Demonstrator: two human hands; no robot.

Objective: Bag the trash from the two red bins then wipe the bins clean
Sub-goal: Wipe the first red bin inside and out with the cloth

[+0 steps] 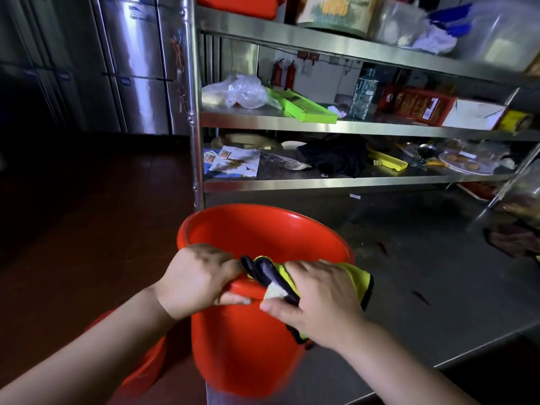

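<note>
Both forearms enter from the bottom of the frame and meet at the near rim of a red bin (263, 346) in the lower centre; the left hand (195, 280) clamps that rim, fingers curled over the lip into the bin and thumb pressed on the outer wall just below; the right hand (318, 302) lies just beside it on the same rim, fingers spread fairly straight and pressing a yellow cloth (361, 283) with dark edging flat against the lip, thumb pointing toward the left thumb; the cloth bunches up between the two hands, drapes over the rim and shows again below the right wrist against the bin's outer wall.

The bin stands upright at the left end of a steel counter (423, 258), its near side close to the counter's front edge; its far inner wall looks bare, though the bottom is hidden behind the hands; a second red bin (146, 366) shows partly at lower left, below the left forearm, down beside the counter.

To the right of the bin the counter lies open out to a crumpled cloth (514, 241) at the right edge; behind the bin rises a steel rack (321, 124) with its post just beyond the far rim and its shelves crowded with bags, boxes and a bottle; dark floor (87, 200) spreads at left, steel fridges (131, 62) at upper left.
</note>
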